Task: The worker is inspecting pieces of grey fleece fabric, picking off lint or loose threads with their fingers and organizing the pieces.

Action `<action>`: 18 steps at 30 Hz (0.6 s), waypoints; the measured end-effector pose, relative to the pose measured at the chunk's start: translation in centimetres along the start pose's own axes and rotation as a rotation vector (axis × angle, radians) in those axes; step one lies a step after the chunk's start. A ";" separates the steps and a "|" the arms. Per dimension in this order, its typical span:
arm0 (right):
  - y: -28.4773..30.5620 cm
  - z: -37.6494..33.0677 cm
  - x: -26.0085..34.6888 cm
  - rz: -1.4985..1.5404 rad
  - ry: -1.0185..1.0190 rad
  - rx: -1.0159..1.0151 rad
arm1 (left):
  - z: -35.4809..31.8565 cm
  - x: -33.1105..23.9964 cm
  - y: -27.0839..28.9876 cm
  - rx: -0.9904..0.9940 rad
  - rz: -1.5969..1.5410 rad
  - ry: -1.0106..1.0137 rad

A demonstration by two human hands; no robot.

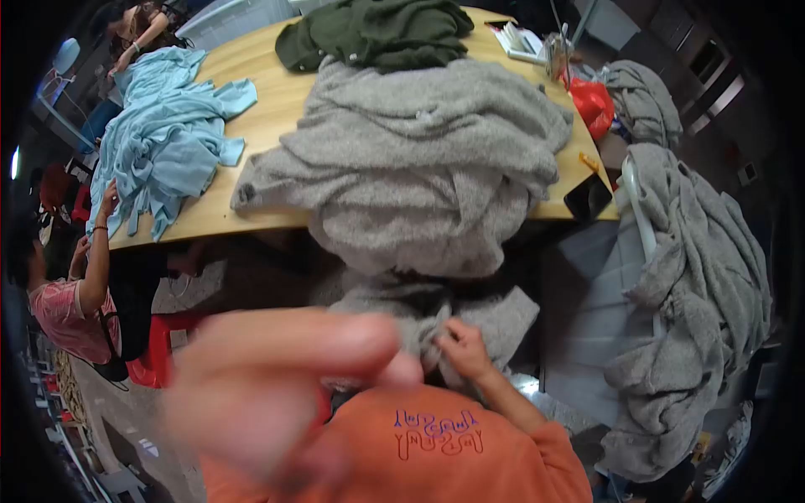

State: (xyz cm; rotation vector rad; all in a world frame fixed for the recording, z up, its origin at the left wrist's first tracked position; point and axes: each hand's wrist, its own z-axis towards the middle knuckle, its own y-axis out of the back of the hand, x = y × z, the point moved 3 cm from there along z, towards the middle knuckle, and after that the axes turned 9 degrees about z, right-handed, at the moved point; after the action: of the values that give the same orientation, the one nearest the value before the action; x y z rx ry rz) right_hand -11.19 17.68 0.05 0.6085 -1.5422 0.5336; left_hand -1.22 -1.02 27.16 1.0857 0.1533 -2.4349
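A dark green garment (377, 32) lies at the wooden table's (268, 109) far edge, light blue cloth (163, 126) drapes over its left side, and a red bag (593, 104) sits at its right

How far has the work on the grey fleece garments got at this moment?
Done: nothing looks folded. In hand: the right hand pinches the hanging edge of the grey garment spread over the table; the left hand is a blur close to the camera. Left: the grey heap on the right.

A garment workshop: fleece garments (428, 159) heaped on a long wooden table (260, 101), other workers (71, 302) sorting clothes nearby.
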 end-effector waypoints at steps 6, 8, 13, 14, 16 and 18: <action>0.9 1.9 2.7 0.582 -0.056 -0.263 | -13.2 14.6 -5.8 0.221 0.177 0.996; 0.1 1.7 3.6 0.689 -0.072 -0.218 | -17.3 16.9 -7.1 0.116 0.226 0.912; -1.2 0.2 6.3 0.764 -0.129 -0.107 | -20.1 21.5 -4.4 -0.019 0.822 0.591; -0.8 0.0 6.9 0.748 -0.114 -0.141 | -20.3 22.3 -3.2 -0.036 0.864 0.598; 0.2 -0.9 8.1 0.766 -0.107 -0.166 | -20.8 23.2 -0.3 -0.047 0.951 0.536; 1.9 -2.2 9.2 0.686 -0.011 -0.175 | -21.5 23.1 4.7 -0.263 1.035 0.600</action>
State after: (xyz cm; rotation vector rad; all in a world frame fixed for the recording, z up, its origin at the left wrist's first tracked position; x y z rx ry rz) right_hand -11.01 19.98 9.44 -0.0724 -1.7756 0.8939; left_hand 2.09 -7.64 -3.86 1.2956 0.0655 -1.1195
